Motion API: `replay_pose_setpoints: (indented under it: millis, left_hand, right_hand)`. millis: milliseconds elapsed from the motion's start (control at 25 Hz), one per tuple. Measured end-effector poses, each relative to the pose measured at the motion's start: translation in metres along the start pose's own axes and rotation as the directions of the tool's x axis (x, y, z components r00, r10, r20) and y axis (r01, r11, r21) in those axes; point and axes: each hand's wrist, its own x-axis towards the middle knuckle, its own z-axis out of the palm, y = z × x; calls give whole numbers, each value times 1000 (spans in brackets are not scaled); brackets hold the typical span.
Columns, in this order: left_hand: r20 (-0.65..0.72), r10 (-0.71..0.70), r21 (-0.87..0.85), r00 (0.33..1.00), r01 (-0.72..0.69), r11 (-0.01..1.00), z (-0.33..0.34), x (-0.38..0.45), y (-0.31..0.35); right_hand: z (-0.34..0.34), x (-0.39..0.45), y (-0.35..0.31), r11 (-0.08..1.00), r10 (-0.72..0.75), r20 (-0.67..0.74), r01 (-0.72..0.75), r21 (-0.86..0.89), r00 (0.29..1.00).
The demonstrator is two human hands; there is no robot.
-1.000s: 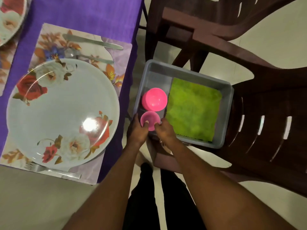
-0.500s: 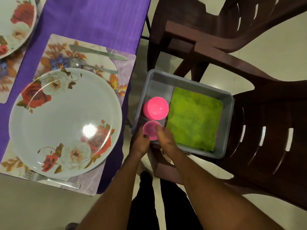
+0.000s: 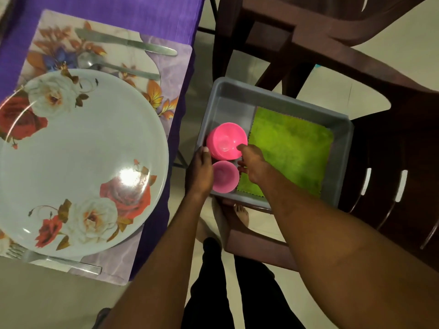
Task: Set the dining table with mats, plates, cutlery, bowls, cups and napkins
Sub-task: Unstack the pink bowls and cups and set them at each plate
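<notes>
A floral plate (image 3: 80,160) sits on a mat (image 3: 164,74) on the purple tabletop (image 3: 133,13); beside it, a grey tub (image 3: 342,148) on a chair holds a green napkin (image 3: 292,153) and two pink bowls. The left hand (image 3: 199,172) grips the nearer bowl (image 3: 224,176); the right hand (image 3: 253,162), fingers loosely curled, touches the farther bowl (image 3: 224,141).

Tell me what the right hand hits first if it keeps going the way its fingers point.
Most likely the bright pink bowl: the right hand reaches up and leftward, and its fingertips already seem to be at that bowl's rim, though depth is unclear from above.
</notes>
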Motion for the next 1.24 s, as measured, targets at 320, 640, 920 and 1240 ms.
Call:
replay_pose_setpoints:
  millis: [320,640,920,1240]
  left_hand:
    - [62,11,177,998,-22,984,11,54,7]
    - [50,2,188,999,-12,982,12,58,11]
    - [-14,15,8,1000,-15,1000,10,55,17]
    - [126,128,-342,984,-78,936,7,-1,78]
  right_hand:
    - [9,15,2,994,41,75,-48,98,996]
    - [13,16,3,978,10,58,-22,209,998]
    - [0,9,1,908,-14,97,-28,418,995]
    - [-50,-65,-41,819,-122,155,10,574,980]
